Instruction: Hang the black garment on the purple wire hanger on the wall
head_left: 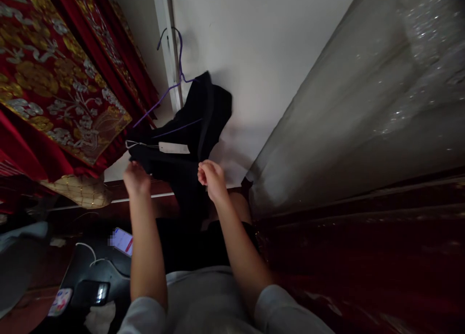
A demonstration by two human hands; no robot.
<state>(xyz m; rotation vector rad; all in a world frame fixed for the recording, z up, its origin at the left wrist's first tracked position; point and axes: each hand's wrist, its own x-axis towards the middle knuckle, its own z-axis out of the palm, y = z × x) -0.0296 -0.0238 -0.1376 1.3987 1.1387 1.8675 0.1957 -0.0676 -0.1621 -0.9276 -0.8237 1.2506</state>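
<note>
1. the left hand (137, 179) is curled, thumb and fingers pinching the near left edge of a limp, black cloth garment (183, 172).
2. the right hand (212, 176) is closed in a loose fist on the same garment's right side; the cloth inside its grip is hidden.
3. the garment hangs in front of the person, between a smooth white wall (254, 58) and the person's lap, its lower part dropping between the two forearms.
4. a thin purple wire hanger (180, 72) stands tilted at the garment's top: its right arm runs under the black cloth, its left arm is bare. whether its hook catches on anything, i cannot tell.
5. a blank-looking white paper tag (173, 148) on a pale looped string (136, 143) lies across the garment's front, between and beyond the hands.
6. to the left hangs a red cloth with gold and silver flower embroidery (65, 77); to the right, a grey, sheer, glittering fabric (345, 106).
7. below the left forearm's outer side, a glossy black tabletop (78, 264) bears a lit-screen phone (122, 241), a thin white cable (93, 251) and a crumpled white tissue (100, 318).
</note>
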